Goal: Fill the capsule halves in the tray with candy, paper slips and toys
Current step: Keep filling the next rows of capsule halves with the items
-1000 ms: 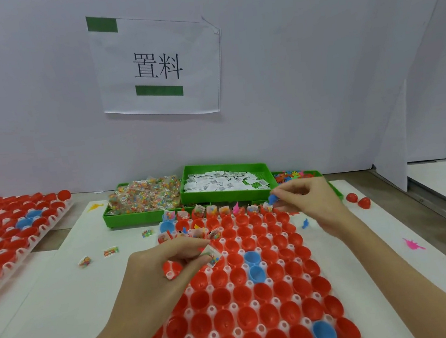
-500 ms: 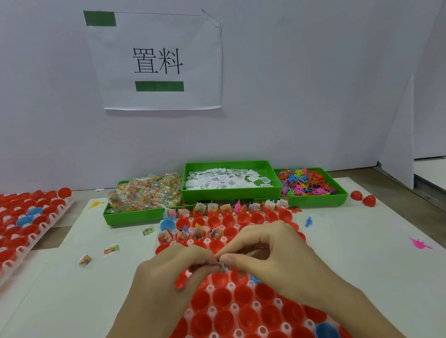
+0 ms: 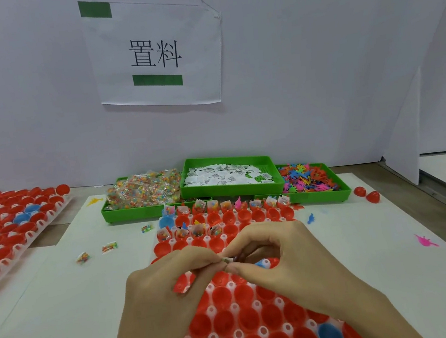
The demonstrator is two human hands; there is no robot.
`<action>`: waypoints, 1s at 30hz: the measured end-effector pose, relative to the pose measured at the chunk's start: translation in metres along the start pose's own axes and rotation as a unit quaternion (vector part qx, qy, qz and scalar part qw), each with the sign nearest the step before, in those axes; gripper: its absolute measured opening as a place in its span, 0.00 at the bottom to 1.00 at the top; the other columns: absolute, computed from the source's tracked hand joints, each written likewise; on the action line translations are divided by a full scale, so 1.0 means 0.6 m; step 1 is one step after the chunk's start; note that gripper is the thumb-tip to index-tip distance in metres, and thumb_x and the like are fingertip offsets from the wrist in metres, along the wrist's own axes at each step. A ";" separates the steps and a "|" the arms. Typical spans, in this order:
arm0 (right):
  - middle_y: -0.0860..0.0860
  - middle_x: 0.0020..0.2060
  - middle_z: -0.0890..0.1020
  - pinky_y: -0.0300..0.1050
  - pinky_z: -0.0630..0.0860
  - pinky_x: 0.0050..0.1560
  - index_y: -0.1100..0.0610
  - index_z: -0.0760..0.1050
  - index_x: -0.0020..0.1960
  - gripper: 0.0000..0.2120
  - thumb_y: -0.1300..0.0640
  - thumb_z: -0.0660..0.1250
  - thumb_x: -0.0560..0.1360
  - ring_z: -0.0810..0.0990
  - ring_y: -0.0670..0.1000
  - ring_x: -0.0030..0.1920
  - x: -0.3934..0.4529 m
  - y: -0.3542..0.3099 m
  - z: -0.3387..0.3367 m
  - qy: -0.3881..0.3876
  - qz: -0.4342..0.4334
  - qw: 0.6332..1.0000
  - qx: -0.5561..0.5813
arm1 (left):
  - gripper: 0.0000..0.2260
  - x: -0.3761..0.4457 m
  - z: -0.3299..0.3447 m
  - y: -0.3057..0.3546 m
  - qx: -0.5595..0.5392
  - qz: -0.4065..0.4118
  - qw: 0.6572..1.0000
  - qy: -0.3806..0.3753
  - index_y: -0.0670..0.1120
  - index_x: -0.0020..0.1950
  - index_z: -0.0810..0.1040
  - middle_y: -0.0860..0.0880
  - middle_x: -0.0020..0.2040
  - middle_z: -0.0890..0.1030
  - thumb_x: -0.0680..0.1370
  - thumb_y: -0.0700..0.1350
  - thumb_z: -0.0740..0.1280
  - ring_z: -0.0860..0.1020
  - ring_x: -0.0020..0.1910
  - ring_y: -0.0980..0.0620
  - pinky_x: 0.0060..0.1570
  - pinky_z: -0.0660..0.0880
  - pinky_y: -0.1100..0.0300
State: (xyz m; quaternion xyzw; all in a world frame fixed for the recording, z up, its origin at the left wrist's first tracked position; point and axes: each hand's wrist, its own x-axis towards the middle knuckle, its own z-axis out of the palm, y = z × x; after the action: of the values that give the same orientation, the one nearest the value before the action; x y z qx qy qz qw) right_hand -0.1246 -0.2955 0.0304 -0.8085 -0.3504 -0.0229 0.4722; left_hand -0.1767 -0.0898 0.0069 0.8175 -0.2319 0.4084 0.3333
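I see both hands meeting over the capsule tray [image 3: 237, 332], above its middle rows. My left hand [image 3: 161, 297] has its fingers curled, thumb and forefinger pinching a small wrapped item [image 3: 226, 261] at the tips; I cannot tell whether it is candy or a slip. My right hand [image 3: 286, 259] is curled too, its fingertips pinching the same item from the other side. Beneath them the tray's red capsule halves [image 3: 245, 295] sit open, and those in the two rows farthest from me already hold candy packets [image 3: 181, 231]. Beyond the tray, three green bins line up: candy [image 3: 146, 191] left, paper slips [image 3: 228, 176] middle, toys [image 3: 308, 178] right. A few packets [image 3: 109, 247] lie on the bench [image 3: 397, 273] left of the tray.
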 end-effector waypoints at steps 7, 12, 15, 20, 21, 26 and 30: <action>0.40 0.42 0.85 0.38 0.82 0.47 0.48 0.83 0.48 0.06 0.57 0.77 0.75 0.85 0.44 0.45 -0.001 0.005 0.004 0.019 0.000 0.999 -0.048 | 0.06 0.001 0.013 0.002 -0.159 -0.227 0.960 -0.033 0.60 0.45 0.88 0.62 0.42 0.86 0.71 0.50 0.76 0.85 0.45 0.61 0.48 0.77 0.72; 0.42 0.39 0.86 0.37 0.81 0.47 0.50 0.83 0.45 0.07 0.61 0.77 0.73 0.85 0.43 0.43 0.011 0.037 -0.039 0.095 0.057 0.992 -0.064 | 0.22 0.009 0.032 -0.018 0.010 -0.160 0.964 -0.211 0.62 0.65 0.80 0.72 0.61 0.77 0.80 0.69 0.55 0.69 0.68 0.67 0.67 0.63 0.72; 0.43 0.39 0.85 0.37 0.81 0.48 0.50 0.84 0.44 0.06 0.60 0.78 0.73 0.85 0.44 0.43 0.013 0.059 -0.058 0.117 0.087 0.988 -0.056 | 0.32 0.011 0.053 -0.034 0.129 -0.091 0.930 -0.331 0.61 0.77 0.68 0.70 0.73 0.67 0.80 0.72 0.41 0.57 0.73 0.66 0.73 0.47 0.68; 0.45 0.42 0.86 0.40 0.82 0.51 0.50 0.85 0.47 0.06 0.58 0.78 0.73 0.85 0.45 0.46 0.015 0.087 -0.067 0.120 0.112 0.986 -0.017 | 0.35 0.035 0.071 -0.056 0.158 -0.053 0.918 -0.361 0.59 0.75 0.71 0.68 0.72 0.70 0.80 0.69 0.36 0.59 0.70 0.62 0.70 0.51 0.62; 0.45 0.43 0.87 0.40 0.82 0.51 0.49 0.85 0.48 0.06 0.58 0.78 0.73 0.85 0.45 0.46 0.017 0.089 -0.064 0.123 0.115 0.986 -0.004 | 0.35 0.035 0.073 -0.059 0.156 -0.048 0.920 -0.355 0.59 0.74 0.72 0.68 0.70 0.71 0.80 0.68 0.35 0.59 0.70 0.62 0.70 0.51 0.62; 0.46 0.42 0.88 0.41 0.82 0.50 0.52 0.86 0.48 0.05 0.60 0.77 0.74 0.86 0.46 0.45 0.050 0.095 -0.037 0.104 0.103 0.989 -0.005 | 0.36 0.029 0.073 -0.062 0.169 -0.037 0.921 -0.349 0.60 0.74 0.72 0.68 0.72 0.71 0.80 0.68 0.33 0.59 0.71 0.63 0.71 0.47 0.62; 0.47 0.41 0.88 0.45 0.83 0.51 0.55 0.86 0.48 0.04 0.61 0.78 0.73 0.86 0.45 0.44 0.092 0.101 -0.022 0.089 0.116 0.988 -0.049 | 0.33 0.028 0.072 -0.062 0.180 -0.039 0.915 -0.358 0.60 0.74 0.72 0.69 0.73 0.69 0.82 0.66 0.35 0.58 0.72 0.61 0.72 0.48 0.57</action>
State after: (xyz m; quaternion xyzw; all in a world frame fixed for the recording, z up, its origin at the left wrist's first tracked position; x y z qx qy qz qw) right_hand -0.0435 -0.2942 0.0131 -0.8605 -0.2095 -0.0572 0.4608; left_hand -0.1208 -0.0983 -0.0120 0.9636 -0.2260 0.1097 0.0914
